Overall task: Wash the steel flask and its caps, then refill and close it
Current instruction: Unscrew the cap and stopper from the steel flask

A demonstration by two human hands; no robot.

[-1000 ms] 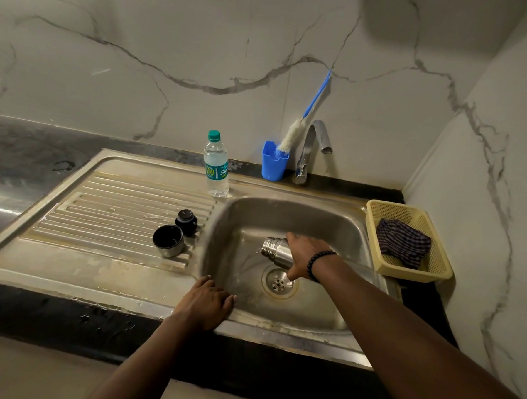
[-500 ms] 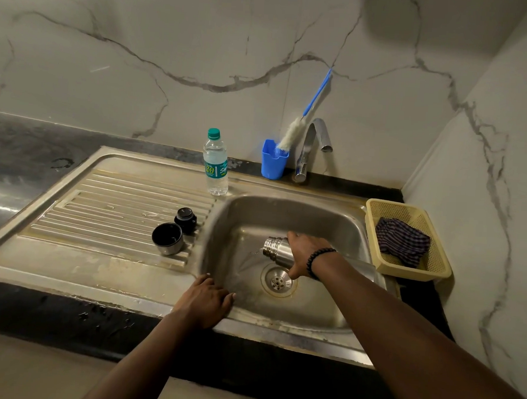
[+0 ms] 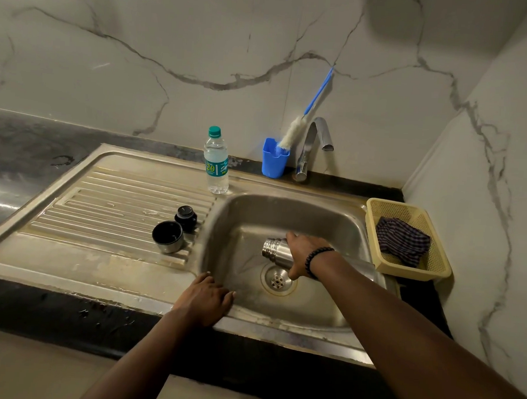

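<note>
- The right hand (image 3: 306,256) is wrapped round the steel flask (image 3: 277,252), fingers curled over the top of the body and thumb tucked underneath. So it's a proper grip, not a pinch.
- The flask is held low inside the sink bowl (image 3: 286,212), tipped nearly flat with the open threaded mouth pointing left, just above and behind the drain (image 3: 277,281). Probably it's angled that way so whatever's inside gets dumped straight down the hole. No stream can really be made out though.
- The left hand (image 3: 206,300) is laid flat on the front rim of the sink, fingers straight and close together, nothing held. Looks like it's only there for bracing while the other arm reaches in.
- The two caps are parked on the ribbed draining board (image 3: 109,209): the cup-shaped outer cap (image 3: 167,236) mouth up, and the small black stopper (image 3: 185,216) just behind it, near touching. Handy spot, since drips get run back into the bowl.
- A plastic water bottle (image 3: 217,161) is stood at the back edge of the bowl, likely kept for the refill.
- A bottle brush (image 3: 293,133) is propped in a blue cup (image 3: 273,161) right beside the tap (image 3: 315,141), which is not seen running.
- A yellow basket (image 3: 405,269) with a dark checked cloth (image 3: 402,244) is set right of the sink, presumably for drying.
</note>
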